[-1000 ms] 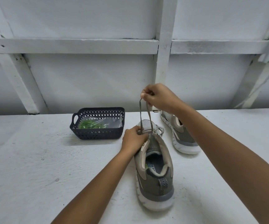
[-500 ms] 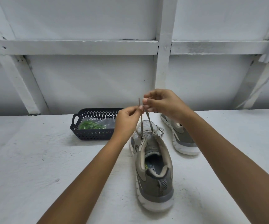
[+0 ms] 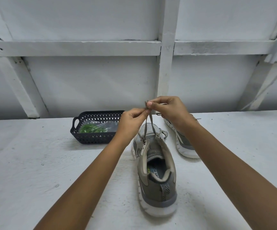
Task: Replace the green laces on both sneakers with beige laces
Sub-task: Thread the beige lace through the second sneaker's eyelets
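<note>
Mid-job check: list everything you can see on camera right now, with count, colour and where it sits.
near sneaker: 1, grey-olive with white sole, centre of table, heel towards camera
far sneaker: 1, same colours, behind and right of the near one, partly hidden by the right wrist
beige lace: 1, beige, two strands pulled up from the near sneaker
basket: 1, dark perforated plastic, left of the sneakers
plastic bag: 1, clear, inside the basket
green laces: count unclear, green, bundled in the bag
table: 1, white
wall: 1, white with beams, behind the table
left hand: 1, pinches the beige lace
right hand: 1, pinches it just above
</note>
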A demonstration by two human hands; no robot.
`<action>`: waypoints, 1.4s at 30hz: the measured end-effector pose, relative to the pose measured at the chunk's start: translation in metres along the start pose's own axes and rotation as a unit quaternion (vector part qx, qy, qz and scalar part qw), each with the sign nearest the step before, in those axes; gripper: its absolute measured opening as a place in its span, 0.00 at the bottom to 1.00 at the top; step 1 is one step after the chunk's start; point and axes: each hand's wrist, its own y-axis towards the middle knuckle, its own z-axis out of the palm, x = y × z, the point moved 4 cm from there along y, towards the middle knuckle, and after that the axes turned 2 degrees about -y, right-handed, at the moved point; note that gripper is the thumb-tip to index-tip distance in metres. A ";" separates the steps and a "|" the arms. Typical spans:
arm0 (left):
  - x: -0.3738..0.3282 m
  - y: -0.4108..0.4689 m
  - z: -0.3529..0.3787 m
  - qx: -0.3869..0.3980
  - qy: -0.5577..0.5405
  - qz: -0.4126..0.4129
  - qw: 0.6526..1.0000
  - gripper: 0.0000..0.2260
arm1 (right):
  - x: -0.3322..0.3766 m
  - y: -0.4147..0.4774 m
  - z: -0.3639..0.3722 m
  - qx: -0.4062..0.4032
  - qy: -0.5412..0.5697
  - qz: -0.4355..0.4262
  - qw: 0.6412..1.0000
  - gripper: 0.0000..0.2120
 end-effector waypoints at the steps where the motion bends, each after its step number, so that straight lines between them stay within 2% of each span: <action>1: 0.000 0.000 0.000 -0.001 -0.006 0.000 1.000 0.05 | -0.001 -0.001 0.000 0.000 0.002 -0.001 1.000 0.07; 7: 0.001 -0.002 -0.001 0.003 -0.018 -0.001 1.000 0.04 | -0.013 0.001 -0.005 -0.022 -0.010 -0.010 1.000 0.10; 9: 0.002 -0.001 -0.002 -0.008 -0.017 0.002 1.000 0.04 | -0.029 0.003 -0.010 -0.027 -0.051 0.004 0.998 0.12; 11: 0.002 -0.002 -0.004 -0.011 -0.012 0.004 1.000 0.04 | -0.046 0.001 -0.007 0.034 -0.140 0.027 0.989 0.14; 14: 0.003 -0.004 -0.001 -0.002 -0.007 0.008 1.000 0.05 | -0.065 -0.002 0.011 0.160 -0.253 0.026 0.954 0.17; 16: 0.005 -0.007 0.001 -0.005 0.006 0.014 1.000 0.06 | -0.069 -0.001 0.021 0.173 -0.285 -0.007 0.943 0.14; 20: 0.013 -0.019 0.004 -0.039 0.016 0.007 0.999 0.07 | -0.067 0.005 0.024 0.125 -0.258 0.010 0.958 0.13; 23: 0.038 -0.029 0.008 -0.034 -0.002 -0.100 0.994 0.19 | -0.068 0.011 0.022 0.106 -0.243 0.052 0.963 0.14; 26: 0.061 -0.032 0.010 -0.016 -0.009 -0.180 0.983 0.24 | -0.067 0.014 0.028 0.110 -0.223 0.070 0.966 0.15; 32: 0.065 -0.028 0.010 0.004 0.095 -0.188 0.978 0.25 | -0.048 0.022 0.031 0.114 -0.205 0.035 0.971 0.17; 37: 0.065 -0.030 0.009 0.007 0.122 -0.176 0.977 0.19 | -0.044 0.030 0.034 0.116 -0.201 0.014 0.973 0.14; 42: 0.059 -0.028 0.016 0.024 0.185 -0.149 0.971 0.22 | -0.038 0.027 0.035 0.109 -0.165 -0.003 0.980 0.16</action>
